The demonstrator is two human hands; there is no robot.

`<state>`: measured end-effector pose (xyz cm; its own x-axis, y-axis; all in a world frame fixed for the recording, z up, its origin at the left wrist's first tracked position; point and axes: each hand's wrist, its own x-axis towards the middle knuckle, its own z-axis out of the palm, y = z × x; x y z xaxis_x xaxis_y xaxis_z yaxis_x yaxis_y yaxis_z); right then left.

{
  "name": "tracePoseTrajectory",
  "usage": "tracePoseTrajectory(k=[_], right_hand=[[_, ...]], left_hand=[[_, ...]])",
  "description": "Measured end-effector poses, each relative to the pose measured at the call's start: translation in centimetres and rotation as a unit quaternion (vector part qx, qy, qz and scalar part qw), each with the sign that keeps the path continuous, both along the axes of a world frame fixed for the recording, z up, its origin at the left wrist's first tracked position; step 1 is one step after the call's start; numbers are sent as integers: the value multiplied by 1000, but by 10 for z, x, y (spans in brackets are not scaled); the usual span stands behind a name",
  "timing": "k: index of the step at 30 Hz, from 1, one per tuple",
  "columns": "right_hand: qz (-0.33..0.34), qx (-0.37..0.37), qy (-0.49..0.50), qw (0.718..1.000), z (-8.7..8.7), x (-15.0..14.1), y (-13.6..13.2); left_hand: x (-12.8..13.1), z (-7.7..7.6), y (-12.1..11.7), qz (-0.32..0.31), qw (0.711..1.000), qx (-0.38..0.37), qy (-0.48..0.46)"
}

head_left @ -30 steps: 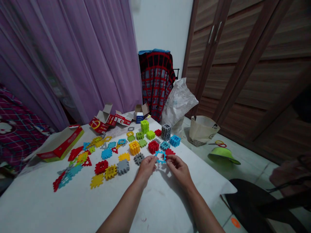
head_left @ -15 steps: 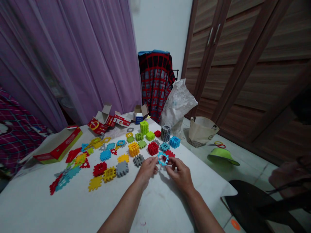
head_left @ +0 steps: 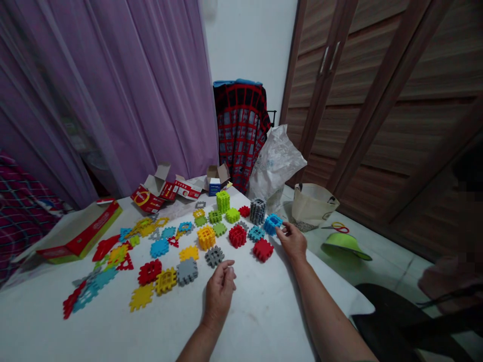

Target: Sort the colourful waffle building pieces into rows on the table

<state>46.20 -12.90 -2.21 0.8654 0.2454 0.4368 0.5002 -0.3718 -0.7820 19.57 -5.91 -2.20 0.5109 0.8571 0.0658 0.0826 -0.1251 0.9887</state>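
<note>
My right hand [head_left: 293,242] is at a small stack of blue interlocking tiles [head_left: 272,224], its fingertips closed on the stack's near right corner. My left hand [head_left: 222,286] hovers over the white table, fingers loosely bent and slightly apart, with nothing visible in it. Just beyond it lies a dark grey notched tile [head_left: 215,256]. Left of my right hand sits a red tile piece [head_left: 263,250]. Behind it are a teal tile piece [head_left: 256,233] and a red tile stack [head_left: 237,236]. A tall grey tile stack [head_left: 258,211] stands beside the blue one.
More notched tiles, such as a yellow stack [head_left: 206,237] and a green stack [head_left: 223,201], spread leftward over the table [head_left: 151,337]. Opened boxes [head_left: 147,199] stand at the back. Right of the table are a plastic bag [head_left: 277,161], a fabric bag [head_left: 314,203] and a green bowl [head_left: 346,245].
My hands have parted. My right hand carried the light blue frame tile away and up to the blue stack. My left hand let go of it and drew back toward me.
</note>
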Motion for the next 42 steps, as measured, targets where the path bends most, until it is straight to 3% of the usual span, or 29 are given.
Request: tracePoseTrajectory(k=[6,19,26,30,33,37,39,42], right_hand=[[12,-24,4,1000,-8,6,0],[9,-38,24,999,-6,6,2],[-16,-22,53,998,-6,5,-2],[-43,-17,83,996,-5,7,-6],[-51,-21,98,994,-5,8,-7],[-53,-34,114,992,-5,9,-8],[-57,-40,120,990,-6,10,-8],[-55,-46,125,990,-7,12,-8]], left_hand=[[2,-5,3,-5,1000,-19,-13],[2,4,5,5,992,-113,-57],[4,1,1,13,994,-92,-58],[-2,18,6,2,998,-36,-49],[-14,46,38,10,998,53,-27],[-41,82,119,88,978,166,92],[-54,90,159,108,951,196,211],[-62,89,197,79,885,255,382]])
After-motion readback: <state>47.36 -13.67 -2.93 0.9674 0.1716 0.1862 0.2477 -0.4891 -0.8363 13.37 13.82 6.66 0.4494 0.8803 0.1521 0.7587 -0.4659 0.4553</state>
